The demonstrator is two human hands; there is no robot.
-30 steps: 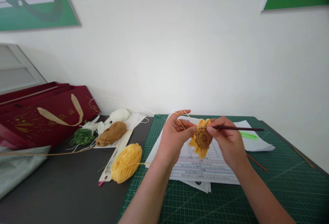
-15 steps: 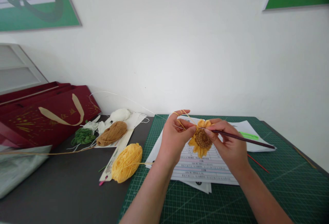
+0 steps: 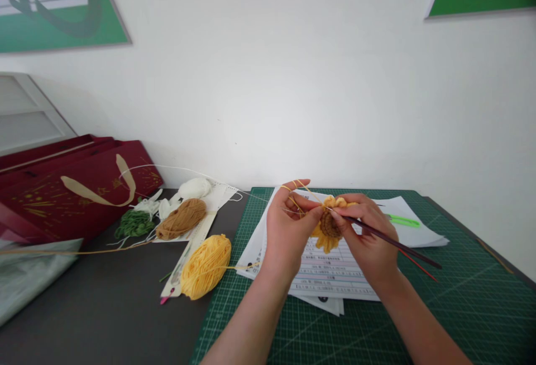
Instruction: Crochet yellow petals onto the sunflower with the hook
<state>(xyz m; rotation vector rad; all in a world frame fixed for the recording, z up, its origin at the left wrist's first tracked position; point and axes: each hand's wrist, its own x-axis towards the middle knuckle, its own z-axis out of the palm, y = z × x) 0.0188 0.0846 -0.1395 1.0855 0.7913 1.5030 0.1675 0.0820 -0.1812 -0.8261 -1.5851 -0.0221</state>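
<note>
Being pinched by the left hand (image 3: 287,228), with yellow yarn (image 3: 310,191) looped over its raised finger, the crocheted flower (image 3: 328,227) is held above printed sheets (image 3: 330,285), where it is met by the dark hook (image 3: 412,251) gripped in the right hand (image 3: 372,236). A stitch could be lost if the tension were slackened. Around them, a red bag (image 3: 92,181), brown ball (image 3: 182,219) and yellow ball (image 3: 206,267) are seen leftward; the latter's strand is partly hidden by the left forearm (image 3: 255,303). A green tool (image 3: 404,220) is seen rightmost.

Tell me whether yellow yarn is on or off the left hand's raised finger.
On: yellow yarn loops the raised finger of the left hand, running toward the flower.
</note>
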